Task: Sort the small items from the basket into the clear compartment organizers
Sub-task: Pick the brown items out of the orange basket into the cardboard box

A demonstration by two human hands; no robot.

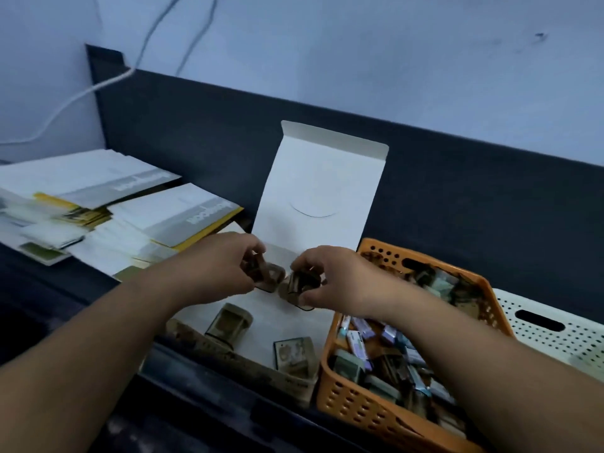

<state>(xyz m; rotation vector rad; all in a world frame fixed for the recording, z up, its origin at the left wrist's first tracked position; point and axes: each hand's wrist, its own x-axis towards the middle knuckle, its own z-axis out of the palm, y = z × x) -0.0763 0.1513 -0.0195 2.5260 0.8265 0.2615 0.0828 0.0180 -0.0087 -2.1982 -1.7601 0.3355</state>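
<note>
Basket [346,403]: crammed, under right grip.
Left hand [212,266]: grip pinches a clear case [267,276].
Right hand [333,276]: grip pinches a second case [295,284].
Risk: the cases may collide and one may slip.

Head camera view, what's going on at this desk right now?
A person is sorting small items. The left hand holds a clear case and the right hand holds a second case, both over an open white box where two loose cases lie. The orange basket beside it is packed with more.

Orange perforated basket [359,403] sits full of small items [359,344].
</note>
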